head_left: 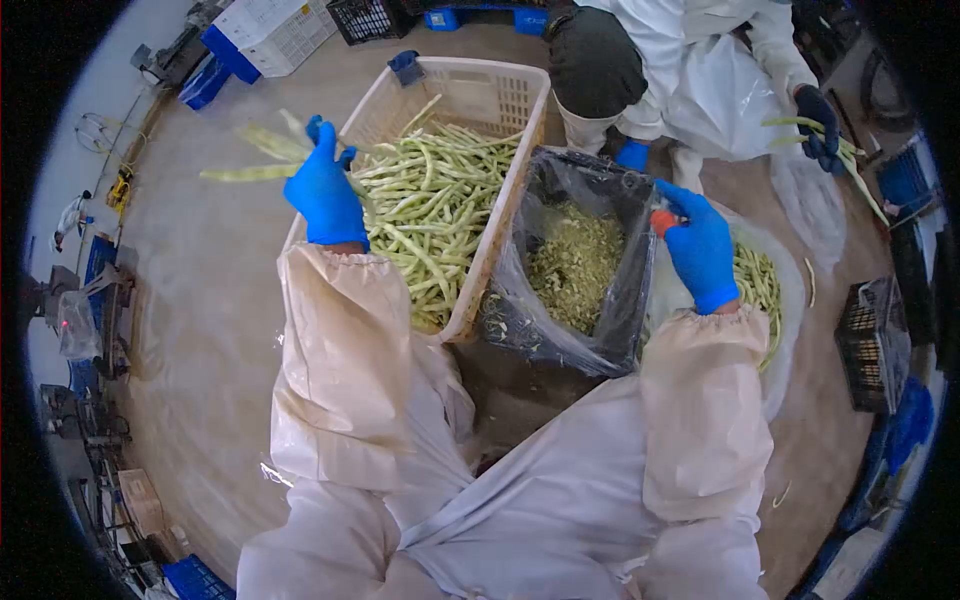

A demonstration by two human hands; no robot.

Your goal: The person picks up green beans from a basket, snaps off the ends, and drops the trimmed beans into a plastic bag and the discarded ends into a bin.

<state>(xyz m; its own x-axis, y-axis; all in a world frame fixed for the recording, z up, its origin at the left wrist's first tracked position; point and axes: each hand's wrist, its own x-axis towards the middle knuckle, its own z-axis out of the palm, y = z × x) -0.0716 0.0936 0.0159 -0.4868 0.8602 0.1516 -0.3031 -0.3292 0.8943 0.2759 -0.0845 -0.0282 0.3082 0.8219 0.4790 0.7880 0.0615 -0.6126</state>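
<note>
My left hand (pixel 328 195), in a blue glove, is closed around several long green beans (pixel 250 173) that stick out to the left. Beside it is a white crate (pixel 480 88) holding a heap of green beans (pixel 440 190). My right hand (pixel 702 245), also gloved in blue, grips a small red-orange handled tool (pixel 662 222) near the right rim of a black crate (pixel 641 262). That crate has a clear plastic liner and holds chopped green bits (pixel 575 265). More beans (pixel 757 290) lie on a plastic sheet beyond my right hand.
Opposite me a person in white (pixel 700 80) with a dark head cover holds beans in a dark-gloved hand (pixel 820 130). A black crate (pixel 868 350) stands on the right. White and blue crates (pixel 270 35) are at the back left. Equipment lines the left wall.
</note>
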